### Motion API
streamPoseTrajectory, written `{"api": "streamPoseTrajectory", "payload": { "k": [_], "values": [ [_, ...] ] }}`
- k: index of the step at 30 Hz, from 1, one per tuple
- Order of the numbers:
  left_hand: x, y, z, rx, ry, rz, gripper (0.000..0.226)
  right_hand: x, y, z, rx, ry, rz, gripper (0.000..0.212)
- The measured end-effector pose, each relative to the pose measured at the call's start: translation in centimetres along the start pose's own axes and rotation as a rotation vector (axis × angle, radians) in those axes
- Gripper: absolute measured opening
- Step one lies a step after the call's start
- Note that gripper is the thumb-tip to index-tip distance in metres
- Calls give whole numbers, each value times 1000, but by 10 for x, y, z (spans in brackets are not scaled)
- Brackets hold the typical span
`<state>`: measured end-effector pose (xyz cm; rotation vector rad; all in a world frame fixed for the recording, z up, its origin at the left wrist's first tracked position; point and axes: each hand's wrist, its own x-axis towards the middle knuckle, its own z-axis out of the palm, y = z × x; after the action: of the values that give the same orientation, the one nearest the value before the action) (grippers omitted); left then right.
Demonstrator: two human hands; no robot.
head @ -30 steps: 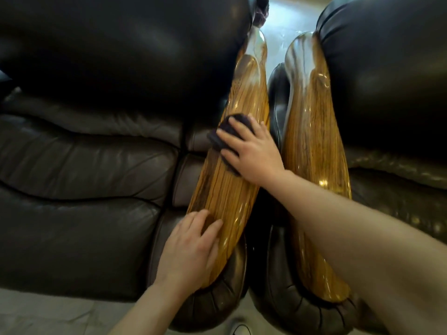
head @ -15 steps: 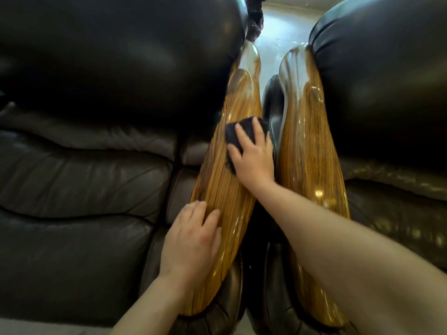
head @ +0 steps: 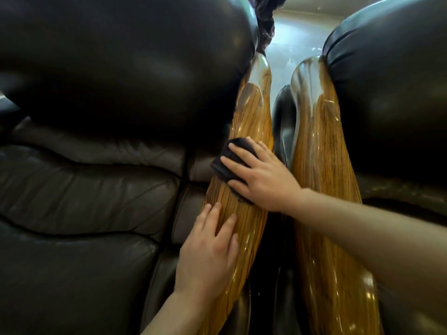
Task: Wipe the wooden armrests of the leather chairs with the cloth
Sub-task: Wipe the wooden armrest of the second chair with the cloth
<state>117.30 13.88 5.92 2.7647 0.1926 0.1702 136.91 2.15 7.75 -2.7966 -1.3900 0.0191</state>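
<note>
Two glossy striped wooden armrests run side by side between two dark leather chairs. My right hand [head: 261, 177] presses a dark cloth [head: 229, 160] flat onto the middle of the left armrest [head: 251, 117]. Only the cloth's left part shows from under the fingers. My left hand [head: 208, 250] lies flat on the same armrest lower down, fingers spread, holding nothing. The right armrest [head: 324, 165] is untouched; my right forearm crosses over its lower half.
The left chair [head: 96, 189] has a bulging backrest and a creased seat cushion. The right chair [head: 387, 105] fills the right side. A narrow dark gap separates the armrests. Pale floor [head: 287, 52] shows beyond them at the top.
My right hand slid the cloth from the armrest's right edge back towards its left side. The left hand stayed on the lower armrest. The view shifted slightly.
</note>
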Motion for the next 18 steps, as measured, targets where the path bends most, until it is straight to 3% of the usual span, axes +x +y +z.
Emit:
{"api": "streamPoseTrajectory", "payload": {
  "k": [3, 7, 13, 18],
  "values": [
    [-3, 0, 3, -12, 0, -4, 46, 62, 30, -13, 47, -84, 218, 70],
    [-8, -4, 8, 6, -20, 2, 50, 126, 44, -15, 81, -84, 408, 63],
    [-9, -1, 6, -33, -46, -5, 52, 92, 32, -14, 100, -39, 331, 58],
    [-8, -3, 1, -35, -158, -36, 58, 37, -16, -7, 38, 2, 258, 59]
  ]
}}
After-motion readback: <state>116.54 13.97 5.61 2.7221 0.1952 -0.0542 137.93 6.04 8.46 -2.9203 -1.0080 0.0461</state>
